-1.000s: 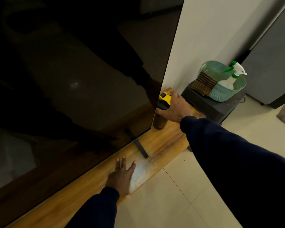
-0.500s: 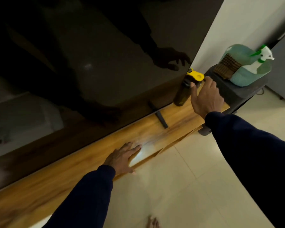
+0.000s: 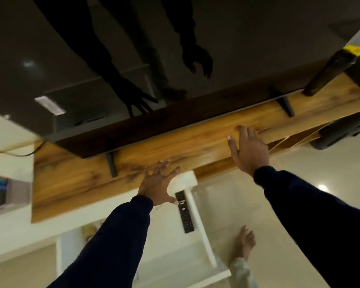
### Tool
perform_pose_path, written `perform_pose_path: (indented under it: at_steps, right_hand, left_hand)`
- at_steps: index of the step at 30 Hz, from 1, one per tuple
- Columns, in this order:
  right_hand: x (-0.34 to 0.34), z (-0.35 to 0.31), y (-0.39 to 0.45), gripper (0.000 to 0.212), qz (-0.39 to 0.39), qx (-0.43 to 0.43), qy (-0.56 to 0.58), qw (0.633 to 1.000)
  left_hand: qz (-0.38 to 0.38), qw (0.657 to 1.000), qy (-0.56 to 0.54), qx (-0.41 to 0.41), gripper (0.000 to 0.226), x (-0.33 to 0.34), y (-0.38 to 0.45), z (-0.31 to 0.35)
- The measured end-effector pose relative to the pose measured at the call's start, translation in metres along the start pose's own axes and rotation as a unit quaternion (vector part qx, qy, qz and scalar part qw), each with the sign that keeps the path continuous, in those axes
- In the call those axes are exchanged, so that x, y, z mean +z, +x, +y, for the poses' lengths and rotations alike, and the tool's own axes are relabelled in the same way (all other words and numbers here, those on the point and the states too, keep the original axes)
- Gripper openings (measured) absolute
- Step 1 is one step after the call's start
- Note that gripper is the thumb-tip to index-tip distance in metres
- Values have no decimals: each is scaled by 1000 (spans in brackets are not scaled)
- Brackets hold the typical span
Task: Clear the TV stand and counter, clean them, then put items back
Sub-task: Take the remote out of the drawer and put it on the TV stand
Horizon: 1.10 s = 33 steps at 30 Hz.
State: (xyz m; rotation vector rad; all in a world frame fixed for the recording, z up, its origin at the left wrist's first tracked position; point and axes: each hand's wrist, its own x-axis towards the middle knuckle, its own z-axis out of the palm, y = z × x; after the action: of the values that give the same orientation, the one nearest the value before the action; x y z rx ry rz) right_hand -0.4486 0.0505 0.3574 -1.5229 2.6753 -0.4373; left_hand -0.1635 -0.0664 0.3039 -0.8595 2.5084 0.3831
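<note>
My left hand [image 3: 157, 183] lies flat with fingers spread on the front edge of the wooden TV stand [image 3: 75, 179], holding nothing. My right hand [image 3: 248, 149] is also flat and spread, palm down over the same front edge further along, gripping nothing; whether it presses the wood or floats just above it I cannot tell. The dark TV screen [image 3: 175, 48] stands just beyond both sets of fingers, its two black feet [image 3: 112, 165] on the wood, one just left of my left hand, the other beyond my right hand. The bottle with the yellow cap [image 3: 328, 69] stands on the stand's far end, well past my right hand and to its right. A black remote [image 3: 185, 212] lies on a white stool [image 3: 204, 242] just below my left wrist. My bare foot [image 3: 243, 241] rests on the pale floor beneath my right forearm
</note>
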Motion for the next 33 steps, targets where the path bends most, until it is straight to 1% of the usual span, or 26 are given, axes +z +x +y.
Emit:
perform_pose_path:
  at_steps: [2, 5, 8, 9, 11, 13, 15, 17, 22, 25, 28, 31, 33]
  right_hand:
    - [31, -48, -37, 40, -32, -37, 31, 998]
    - [72, -99, -83, 29, -90, -66, 66, 992]
    - [115, -132, -124, 22, -166, -62, 95, 980]
    - [142, -145, -144, 22, -201, -53, 96, 973]
    - [159, -148, -159, 27, -267, -11, 104, 958]
    - [189, -151, -172, 39, -330, 44, 96, 938]
    - [215, -149, -176, 52, -373, 88, 74, 921]
    - [240, -145, -178, 60, -406, 124, 42, 904]
    - [302, -132, -173, 78, -427, 190, 2, 884]
    - [335, -129, -168, 80, -404, 241, 15, 883]
    - [359, -130, -169, 76, -384, 241, -15, 891]
    - [374, -132, -174, 63, -372, 229, -65, 897]
    - [379, -132, -175, 58, -371, 239, -64, 895]
  left_hand:
    - [15, 1000, 13, -20, 122, 20, -35, -34]
    - [29, 997, 36, -54, 127, 48, -69, -63]
    - [55, 993, 35, -94, 135, 79, -87, -79]
    - [57, 992, 22, -106, 139, 103, -93, -86]
    - [85, 989, 18, -118, 144, 111, -93, -85]
    - [106, 986, 21, -125, 146, 127, -88, -89]
    - [126, 983, 29, -128, 147, 139, -80, -92]
    - [130, 982, 34, -131, 146, 155, -74, -91]
    - [168, 976, 29, -138, 142, 171, -61, -90]
    - [181, 971, 33, -150, 139, 178, -56, -90]
    - [192, 968, 34, -156, 138, 184, -52, -90]
    - [203, 966, 30, -156, 137, 188, -51, -91]
    - [209, 966, 27, -153, 136, 189, -51, -91]
